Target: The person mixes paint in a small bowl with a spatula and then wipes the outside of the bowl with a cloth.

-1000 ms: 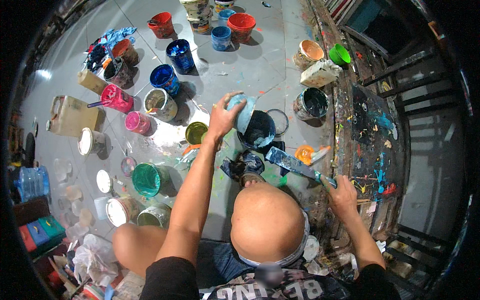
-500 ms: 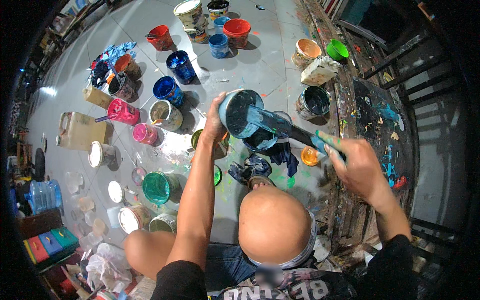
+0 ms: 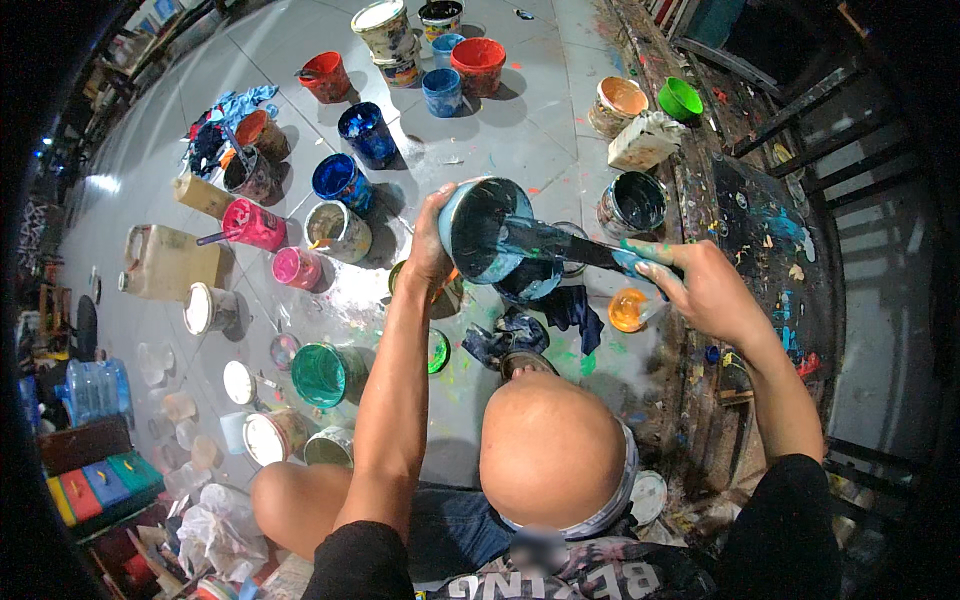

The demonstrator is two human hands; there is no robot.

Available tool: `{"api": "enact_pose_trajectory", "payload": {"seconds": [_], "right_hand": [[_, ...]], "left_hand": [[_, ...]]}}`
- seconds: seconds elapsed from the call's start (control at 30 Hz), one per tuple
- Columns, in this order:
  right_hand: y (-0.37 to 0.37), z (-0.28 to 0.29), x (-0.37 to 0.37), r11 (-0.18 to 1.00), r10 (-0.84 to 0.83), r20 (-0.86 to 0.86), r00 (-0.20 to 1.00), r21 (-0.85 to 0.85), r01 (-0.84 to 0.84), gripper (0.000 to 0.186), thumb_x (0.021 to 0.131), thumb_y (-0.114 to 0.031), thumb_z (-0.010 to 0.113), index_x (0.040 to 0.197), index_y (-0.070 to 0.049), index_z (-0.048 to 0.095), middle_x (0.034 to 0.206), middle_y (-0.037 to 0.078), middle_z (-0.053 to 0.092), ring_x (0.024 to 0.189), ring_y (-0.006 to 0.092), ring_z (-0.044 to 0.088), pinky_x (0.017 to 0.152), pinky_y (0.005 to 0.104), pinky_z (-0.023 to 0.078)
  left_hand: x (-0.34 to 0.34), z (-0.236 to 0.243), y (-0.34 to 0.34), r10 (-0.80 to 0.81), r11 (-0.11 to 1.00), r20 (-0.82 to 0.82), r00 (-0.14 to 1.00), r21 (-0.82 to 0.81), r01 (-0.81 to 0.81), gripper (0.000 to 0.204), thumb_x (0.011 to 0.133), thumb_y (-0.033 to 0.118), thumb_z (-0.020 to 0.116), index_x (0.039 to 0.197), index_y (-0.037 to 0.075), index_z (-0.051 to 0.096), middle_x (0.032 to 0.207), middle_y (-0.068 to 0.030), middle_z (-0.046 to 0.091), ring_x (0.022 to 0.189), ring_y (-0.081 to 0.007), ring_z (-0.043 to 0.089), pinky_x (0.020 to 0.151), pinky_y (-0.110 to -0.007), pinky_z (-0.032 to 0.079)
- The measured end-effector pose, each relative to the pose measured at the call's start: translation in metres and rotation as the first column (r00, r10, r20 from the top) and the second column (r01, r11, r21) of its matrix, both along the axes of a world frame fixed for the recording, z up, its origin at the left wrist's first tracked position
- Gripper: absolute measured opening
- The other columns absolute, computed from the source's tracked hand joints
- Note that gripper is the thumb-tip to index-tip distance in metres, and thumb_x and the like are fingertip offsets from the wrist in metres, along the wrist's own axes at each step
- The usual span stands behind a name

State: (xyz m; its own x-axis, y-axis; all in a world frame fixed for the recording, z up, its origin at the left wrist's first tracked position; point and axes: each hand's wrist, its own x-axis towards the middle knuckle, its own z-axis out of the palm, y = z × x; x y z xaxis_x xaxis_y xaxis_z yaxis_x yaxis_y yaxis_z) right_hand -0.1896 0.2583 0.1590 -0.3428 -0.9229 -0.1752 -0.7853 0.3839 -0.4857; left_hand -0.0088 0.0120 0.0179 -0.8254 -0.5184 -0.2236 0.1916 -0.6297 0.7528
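Note:
My left hand point(image 3: 431, 243) is closed round the side of a light blue tub point(image 3: 485, 205), tipped over with its mouth toward the right. Dark paint coats the inside of the tub. In my right hand point(image 3: 706, 288) is a long, flat, paint-smeared spatula point(image 3: 575, 249), gripped by its blue-stained handle. Its blade reaches into the mouth of the tipped tub. Directly beneath stands a second tub point(image 3: 530, 284) with blue paint on its inside, partly hidden by the first tub. Dark rags point(image 3: 573, 313) lie on the floor beside it.
Several paint buckets stand on the tiled floor, among them a blue one point(image 3: 341, 184), a green one point(image 3: 322, 375) and a dark one point(image 3: 634, 204). An orange cup point(image 3: 628, 310) sits below my right hand. A paint-stained wooden bench point(image 3: 745, 245) runs along the right.
My right hand has moved up a little, and the spatula now lies flatter across the tub's mouth. The left hand keeps the tub tipped in nearly the same place.

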Motion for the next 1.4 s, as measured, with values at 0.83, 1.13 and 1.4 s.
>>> {"api": "enact_pose_trajectory", "payload": {"seconds": [0.83, 1.13, 1.4], "right_hand": [[0.028, -0.027, 0.000, 0.964, -0.262, 0.271, 0.926, 0.117, 0.238, 0.034, 0.094, -0.029, 0.063, 0.112, -0.001, 0.069, 0.088, 0.015, 0.072, 0.076, 0.0126, 0.062, 0.075, 0.0324, 0.051], [0.020, -0.045, 0.014, 0.977, -0.185, 0.197, 0.963, -0.071, 0.202, 0.030, 0.089, -0.025, 0.069, 0.106, 0.000, 0.071, 0.086, 0.016, 0.073, 0.075, 0.0120, 0.063, 0.074, 0.0324, 0.051], [0.013, -0.050, 0.018, 0.935, -0.352, 0.399, 0.847, 0.189, 0.300, 0.033, 0.091, -0.030, 0.069, 0.106, -0.001, 0.071, 0.088, 0.012, 0.074, 0.075, 0.0110, 0.063, 0.072, 0.0325, 0.051]], "left_hand": [[0.002, -0.039, -0.018, 0.055, 0.992, 0.091, 0.994, 0.110, -0.065, 0.049, 0.096, 0.045, 0.041, 0.117, 0.005, 0.060, 0.108, -0.0107, 0.067, 0.093, -0.0223, 0.068, 0.081, -0.038, 0.057], [-0.025, -0.048, 0.006, 0.158, 0.987, 0.051, 0.986, 0.024, -0.160, 0.050, 0.093, 0.048, 0.047, 0.113, 0.004, 0.062, 0.101, -0.0089, 0.068, 0.086, -0.0202, 0.067, 0.078, -0.034, 0.054], [-0.019, -0.053, 0.015, 0.170, 0.972, -0.178, 0.969, 0.194, -0.135, 0.047, 0.096, 0.050, 0.042, 0.114, 0.010, 0.060, 0.106, -0.0052, 0.065, 0.099, -0.0179, 0.063, 0.087, -0.037, 0.054]]}}
